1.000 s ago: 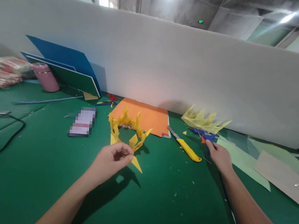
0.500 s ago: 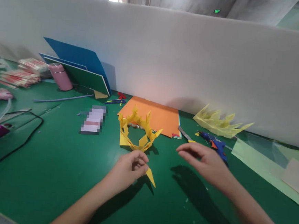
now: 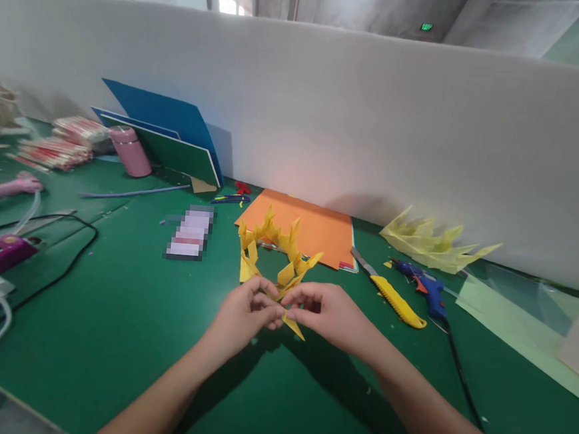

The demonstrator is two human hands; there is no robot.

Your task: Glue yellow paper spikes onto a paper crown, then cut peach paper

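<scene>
A small folded piece of yellow paper [image 3: 295, 326] is pinched between the fingertips of both hands. My left hand [image 3: 247, 307] holds it from the left, with the fingers curled. From the right, my right hand [image 3: 325, 310] pinches the same piece, thumb and fingers closed. The paper's pointed tip sticks out below the right thumb; the rest is hidden by fingers. Just beyond the hands a yellow paper crown [image 3: 293, 257] with folded points stands on the green table [image 3: 124, 338]. Its near edge is partly covered by my fingers.
Right of my hands lie a yellow utility knife [image 3: 396, 299] and a blue glue gun [image 3: 431, 292] with a black cord. Orange paper sheets [image 3: 314, 219] lie behind the crown; a pale yellow folded strip [image 3: 432, 242] is at back right. A phone [image 3: 190, 232] and pink bottle [image 3: 130, 151] are left.
My right hand has moved left from near the utility knife and now meets my left hand at the yellow paper piece. The knife's yellow handle is uncovered. The view has shifted slightly.
</scene>
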